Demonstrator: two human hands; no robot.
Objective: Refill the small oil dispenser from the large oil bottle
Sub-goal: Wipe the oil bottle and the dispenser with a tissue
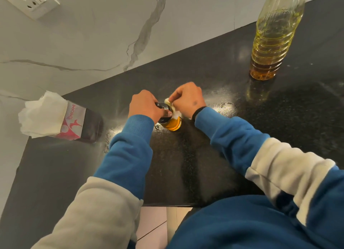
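Observation:
The small oil dispenser (174, 123) stands on the black counter (204, 165), its glass body full of amber oil under a black top. My left hand (147, 105) grips that black top from the left. My right hand (188, 99) pinches a crumpled white tissue (172, 108) and presses it against the dispenser's right side, near the top. The large plastic oil bottle (273, 40) stands upright at the far right of the counter. It holds a little oil at its bottom; its neck runs out of frame.
A tissue box (74, 122) with white tissue sticking out lies at the counter's left end, against the marble wall. A wall socket (30, 0) is at top left. An oily smear (226, 105) glistens right of my right hand. Tiled floor shows below the counter's front edge.

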